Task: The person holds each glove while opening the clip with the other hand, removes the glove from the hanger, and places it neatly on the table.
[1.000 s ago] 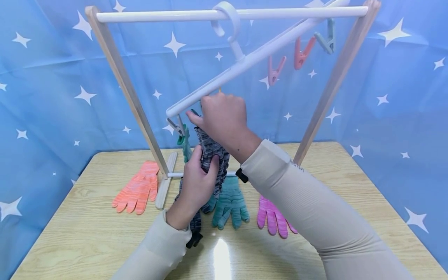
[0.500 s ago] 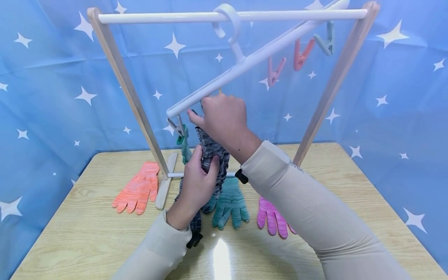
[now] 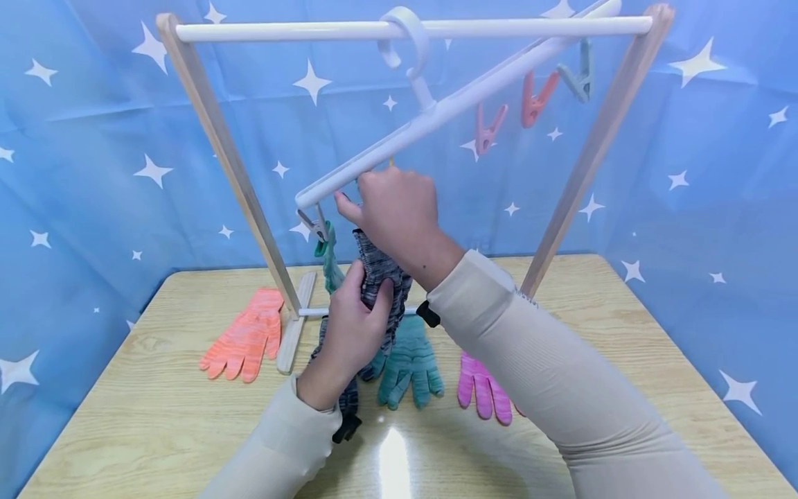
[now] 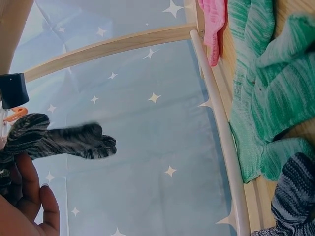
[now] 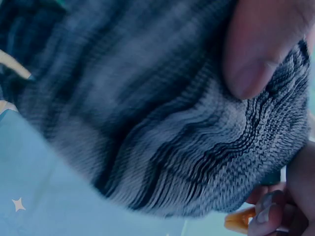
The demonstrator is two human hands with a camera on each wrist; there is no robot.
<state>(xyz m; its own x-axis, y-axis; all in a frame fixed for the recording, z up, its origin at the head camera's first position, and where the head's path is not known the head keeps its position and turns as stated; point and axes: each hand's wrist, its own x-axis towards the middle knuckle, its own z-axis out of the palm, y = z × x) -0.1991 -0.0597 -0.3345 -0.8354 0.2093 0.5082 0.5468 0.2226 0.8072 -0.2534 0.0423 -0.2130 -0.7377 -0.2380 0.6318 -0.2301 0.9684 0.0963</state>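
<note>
In the head view my left hand [image 3: 358, 315] grips a black-and-grey striped knit glove [image 3: 380, 267] below the low end of a tilted white hanger [image 3: 374, 156]. The glove's cuff points up, and its fingers dangle in the left wrist view. My right hand [image 3: 402, 208] is just above the cuff, close under the hanger bar, with its fingers curled. An orange clothespin [image 5: 239, 221] shows between its fingertips in the right wrist view; most of it is hidden. Beside the hands, a grey clothespin [image 3: 314, 225] on the hanger's end holds a green glove [image 3: 330, 260].
The hanger hooks over a wood-framed rack's white rail [image 3: 280, 32]. Pink [image 3: 489, 130], red [image 3: 537, 100] and grey-green [image 3: 580, 73] clothespins hang on its raised side. On the table lie an orange glove [image 3: 246, 336], green gloves [image 3: 411, 360] and a pink glove [image 3: 483, 388].
The striped glove's cuff and my left hand have shifted slightly to the right. My right hand stays in nearly the same place under the hanger.
</note>
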